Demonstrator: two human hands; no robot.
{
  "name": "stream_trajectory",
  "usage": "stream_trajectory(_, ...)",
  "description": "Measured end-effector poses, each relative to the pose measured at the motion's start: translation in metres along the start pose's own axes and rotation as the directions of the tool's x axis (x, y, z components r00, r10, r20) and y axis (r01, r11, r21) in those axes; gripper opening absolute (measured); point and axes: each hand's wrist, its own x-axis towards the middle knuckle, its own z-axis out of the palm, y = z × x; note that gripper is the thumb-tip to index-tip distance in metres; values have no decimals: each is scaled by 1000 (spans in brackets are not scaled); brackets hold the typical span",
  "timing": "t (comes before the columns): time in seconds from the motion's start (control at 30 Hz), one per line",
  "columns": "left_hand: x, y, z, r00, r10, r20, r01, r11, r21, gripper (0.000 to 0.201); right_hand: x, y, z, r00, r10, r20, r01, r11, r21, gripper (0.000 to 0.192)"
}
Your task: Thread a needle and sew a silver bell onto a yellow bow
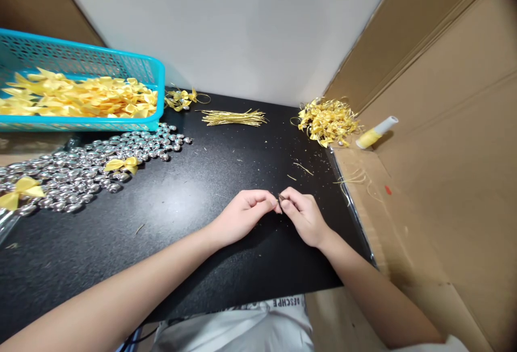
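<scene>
Far out at nine o'clock sits a turquoise basket [81, 61] heaped with yellow ribbon bows [81, 96], and just below it a spread of silver beads [81, 166] covers the black table [169, 223], with two loose bows lying on top of them. Toward eleven o'clock, near the back wall, a few finished-looking bows with gold loops [180, 99] rest beside a bundle of gold wire pieces [234, 118] at twelve. At the centre, the left hand [240, 216] is curled with its fingertips pinched together, meeting the right hand [305, 217], whose thumb and forefinger also pinch; between them is a small thin piece [280, 197], dark and too small to identify, held just above the table. Moving to one o'clock, a tangled pile of gold-tied bows [328, 121] lies at the table's corner, and a yellow-and-white tube [376, 132] rests on the cardboard [444, 180] at two o'clock. Judging by the piles, a fair batch looks assembled at the right, while the full basket and the many beads suggest most of the work is left.
</scene>
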Motion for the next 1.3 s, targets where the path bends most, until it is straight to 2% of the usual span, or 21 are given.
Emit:
stream_trajectory(0.4,0,0,0,1000,-1,-11,1,1000,-18,26,-1,0,0,999,15,40,-12,997,-70,33)
stream_trajectory(0.73,0,0,-1,1000,-7,17,7,999,-33,27,-2,0,1,1000,4,28,-3,998,-56,34)
stream_trajectory(0.9,0,0,-1,999,-8,46,11,998,-54,26,-1,0,0,999,-14,31,14,1000,-17,33)
stream_trajectory(1.0,0,-2,0,998,-46,30,49,994,-94,24,1,4,-1,995,89,-33,-84,988,126,34)
stream_trajectory(1.07,0,-3,-2,997,-81,-8,78,979,-191,22,2,5,-1,975,213,-61,-177,915,361,37)
stream_trajectory(1.1,1,-4,-3,995,-96,-37,83,961,-264,22,3,4,-1,965,262,-29,-216,849,483,39)
stream_trajectory(1.17,3,-5,-7,988,-122,-99,70,907,-416,20,3,2,1,942,306,137,-321,701,637,44)
stream_trajectory(1.23,5,-4,-12,979,-142,-147,47,854,-518,18,3,0,3,885,320,338,-465,592,658,47)
stream_trajectory(1.3,6,-4,-15,973,-156,-169,35,825,-564,17,5,1,3,832,366,417,-555,531,640,47)
